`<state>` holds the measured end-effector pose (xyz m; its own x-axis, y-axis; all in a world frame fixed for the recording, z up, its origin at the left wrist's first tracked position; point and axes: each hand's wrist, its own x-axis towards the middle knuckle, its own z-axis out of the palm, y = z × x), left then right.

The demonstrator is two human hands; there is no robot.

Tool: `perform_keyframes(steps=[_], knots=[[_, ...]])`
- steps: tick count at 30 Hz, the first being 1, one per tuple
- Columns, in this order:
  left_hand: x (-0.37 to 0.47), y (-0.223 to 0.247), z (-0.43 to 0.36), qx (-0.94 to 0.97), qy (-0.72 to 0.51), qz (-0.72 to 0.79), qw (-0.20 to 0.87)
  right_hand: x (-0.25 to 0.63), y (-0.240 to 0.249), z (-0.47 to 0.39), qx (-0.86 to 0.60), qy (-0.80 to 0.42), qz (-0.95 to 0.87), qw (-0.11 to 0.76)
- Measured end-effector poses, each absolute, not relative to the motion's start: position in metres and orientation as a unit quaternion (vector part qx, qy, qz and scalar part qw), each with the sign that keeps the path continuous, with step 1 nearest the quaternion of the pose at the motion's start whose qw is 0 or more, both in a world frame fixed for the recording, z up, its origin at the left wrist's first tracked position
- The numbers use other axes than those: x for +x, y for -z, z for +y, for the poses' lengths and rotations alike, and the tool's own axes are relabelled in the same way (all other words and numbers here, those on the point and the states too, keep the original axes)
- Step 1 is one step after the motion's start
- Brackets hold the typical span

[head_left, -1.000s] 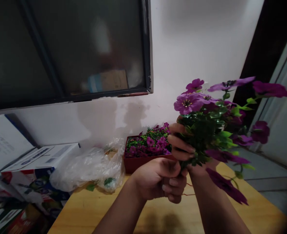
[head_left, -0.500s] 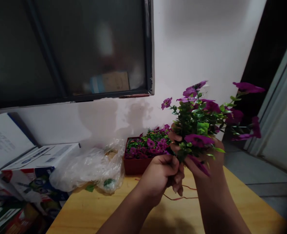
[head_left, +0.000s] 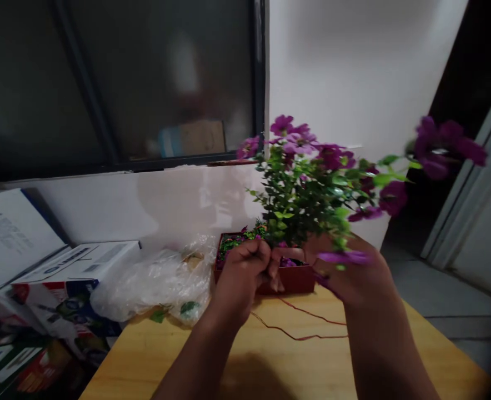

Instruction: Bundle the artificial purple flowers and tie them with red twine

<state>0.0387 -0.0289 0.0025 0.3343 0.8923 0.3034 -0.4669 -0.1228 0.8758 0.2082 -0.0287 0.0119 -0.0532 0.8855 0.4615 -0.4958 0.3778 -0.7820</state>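
A bunch of purple artificial flowers (head_left: 304, 194) with green leaves stands upright above the table, splayed to the right. My left hand (head_left: 245, 266) is closed around its lower end; the stems there are hidden by the fingers. My right hand (head_left: 349, 278) is bent round the bunch from the right, its fingers reaching to my left fingertips. Leaves and a drooping bloom partly cover that hand. Just behind both hands, a red box (head_left: 289, 280) full of similar purple flowers sits on the table. Thin red cord (head_left: 299, 337) lies loosely on the wood below the hands.
Crumpled clear plastic wrapping (head_left: 158, 283) lies left of the red box on the wooden table (head_left: 312, 366). White printed cartons (head_left: 74, 266) stand beyond the table's left edge. A wall with a dark window (head_left: 179, 83) rises behind; a doorway is at the right.
Both hands and the bunch have shifted left, now in front of the red box. The bunch stands more upright, and the right hand has turned, its fingers closer to the left hand.
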Motion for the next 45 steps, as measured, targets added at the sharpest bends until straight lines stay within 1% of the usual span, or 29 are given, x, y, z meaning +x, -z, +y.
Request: perform_keyframes(steps=[3,5,9,12,14,20,24,27,30,32,34,36,38,40,42,45], knots=[[0.026,-0.009,-0.026,0.530,-0.591,0.211,0.570,0.199,-0.019,-0.030,-0.167,-0.580,-0.472,0.643],[0.018,-0.011,-0.023,0.537,-0.631,0.235,0.508,0.192,-0.020,-0.028,-0.167,-0.600,-0.472,0.624],[0.008,-0.011,-0.019,0.556,-0.690,0.289,0.362,0.176,-0.013,-0.022,-0.254,-0.549,-0.540,0.585],[0.007,-0.011,-0.021,0.568,-0.704,0.309,0.295,0.167,-0.008,-0.020,-0.309,-0.512,-0.576,0.558],[0.007,-0.011,-0.024,0.569,-0.709,0.323,0.264,0.163,-0.007,-0.021,-0.321,-0.503,-0.600,0.532],[0.001,-0.016,-0.027,0.505,-0.774,0.315,0.215,0.160,-0.006,-0.026,-0.314,-0.491,-0.657,0.478],[-0.010,-0.024,-0.026,0.444,-0.822,0.258,0.248,0.158,-0.002,-0.028,-0.309,-0.494,-0.674,0.454],[-0.015,-0.028,-0.027,0.438,-0.827,0.241,0.259,0.155,0.001,-0.029,-0.297,-0.507,-0.675,0.447],[-0.012,-0.026,-0.029,0.458,-0.813,0.277,0.229,0.151,0.001,-0.031,-0.264,-0.536,-0.666,0.447],[-0.006,-0.021,-0.031,0.487,-0.787,0.333,0.180,0.148,0.001,-0.033,-0.243,-0.548,-0.650,0.467],[0.001,-0.015,-0.032,0.547,-0.731,0.395,0.097,0.145,0.000,-0.034,-0.217,-0.550,-0.624,0.511],[0.009,-0.007,-0.031,0.627,-0.650,0.429,-0.006,0.143,-0.002,-0.034,-0.178,-0.546,-0.589,0.568],[0.018,0.000,-0.028,0.691,-0.572,0.430,-0.100,0.144,-0.005,-0.033,-0.151,-0.544,-0.540,0.625],[0.026,0.005,-0.025,0.723,-0.519,0.425,-0.164,0.147,-0.010,-0.033,-0.161,-0.556,-0.472,0.665],[0.032,0.008,-0.023,0.743,-0.484,0.418,-0.198,0.152,-0.014,-0.032,-0.185,-0.584,-0.396,0.684],[0.037,0.010,-0.021,0.761,-0.453,0.410,-0.219,0.159,-0.017,-0.029,-0.198,-0.623,-0.327,0.682]])
